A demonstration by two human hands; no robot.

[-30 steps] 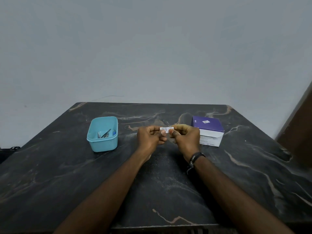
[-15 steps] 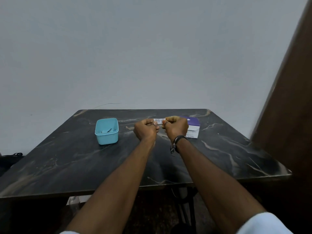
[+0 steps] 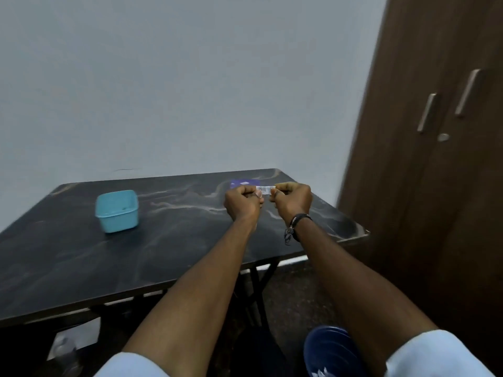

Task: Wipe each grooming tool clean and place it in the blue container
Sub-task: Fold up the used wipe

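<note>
A small white printed sachet [image 3: 264,189] is stretched between my two hands above the right side of the dark marbled table [image 3: 81,257]. My left hand [image 3: 243,202] pinches its left end and my right hand [image 3: 292,201] pinches its right end, both fists curled. The blue container [image 3: 117,211] stands on the table's left part, well apart from my hands; its contents are blurred. A purple and white box [image 3: 245,183] lies just behind my hands, mostly hidden by them.
A brown wardrobe [image 3: 435,159] with metal handles stands right of the table. A dark blue object [image 3: 330,349] lies on the floor near my right arm. A grey wall runs behind the table. The table's front edge and legs show below.
The view has pulled back and swung right, so the table looks farther and the wardrobe has come into sight. Both hands have kept pinching the sachet and stayed above the table's right side.
</note>
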